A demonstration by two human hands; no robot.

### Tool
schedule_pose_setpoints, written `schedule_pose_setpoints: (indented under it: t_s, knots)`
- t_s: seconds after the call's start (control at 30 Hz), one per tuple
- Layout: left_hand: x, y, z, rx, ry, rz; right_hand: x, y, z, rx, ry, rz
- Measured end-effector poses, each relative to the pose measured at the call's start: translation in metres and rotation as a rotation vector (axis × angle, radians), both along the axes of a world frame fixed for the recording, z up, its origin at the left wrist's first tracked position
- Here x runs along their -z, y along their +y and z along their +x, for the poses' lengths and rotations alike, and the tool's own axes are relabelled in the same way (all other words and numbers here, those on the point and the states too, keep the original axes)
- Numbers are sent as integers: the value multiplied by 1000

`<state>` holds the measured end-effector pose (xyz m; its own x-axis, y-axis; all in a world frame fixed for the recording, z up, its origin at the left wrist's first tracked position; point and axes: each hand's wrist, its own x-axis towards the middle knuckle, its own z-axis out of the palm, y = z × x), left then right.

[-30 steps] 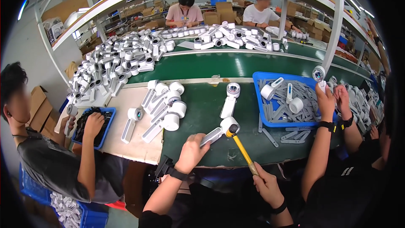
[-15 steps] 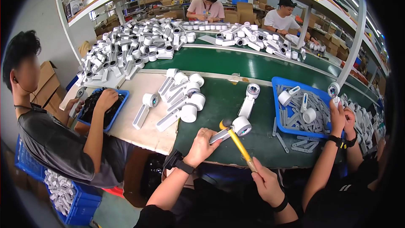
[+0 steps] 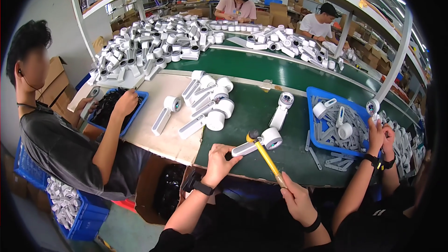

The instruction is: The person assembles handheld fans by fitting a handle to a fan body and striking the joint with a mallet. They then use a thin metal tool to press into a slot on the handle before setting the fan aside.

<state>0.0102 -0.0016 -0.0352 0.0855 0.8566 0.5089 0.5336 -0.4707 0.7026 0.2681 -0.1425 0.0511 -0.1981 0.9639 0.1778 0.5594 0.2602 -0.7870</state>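
My left hand (image 3: pixel 218 164) grips the handle end of a white and grey handheld fan (image 3: pixel 271 136), which lies at the front of the green table with its round head to the right. My right hand (image 3: pixel 299 204) is closed round the grip of a small mallet (image 3: pixel 267 159) with a yellow handle and a dark, rounded head. The mallet's head is over the fan's handle, near the joint with the fan head; whether they touch, I cannot tell. Just beyond, another handheld fan (image 3: pixel 279 115) lies on the table.
Several fans (image 3: pixel 215 119) sit in a group left of centre. A blue tray (image 3: pixel 310 112) of grey strips stands to the right, beside a co-worker's hands (image 3: pixel 380 135). Another person at left reaches over a blue tray (image 3: pixel 145 100) of black parts. A large fan pile (image 3: pixel 154 42) lies beyond.
The view has shifted a little, so the table sits slightly further right. The left co-worker's hand has risen from the black parts. My grips on fan and mallet look the same.
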Motion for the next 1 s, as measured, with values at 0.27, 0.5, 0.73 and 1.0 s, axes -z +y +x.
schedule_pose_setpoints:
  t_s: [0.27,0.5,0.73,1.0]
  knots:
    - [2,1,0,-15,-3,3,1,1,-16,-129,-42,109]
    - [-4,-1,2,-56,31,2,-2,4,-17,-150,-83,63]
    - [-7,-4,1,-56,52,-27,4,2,-12,-122,-52,77]
    - [-8,-3,5,-50,48,-40,18,-4,1,83,92,69]
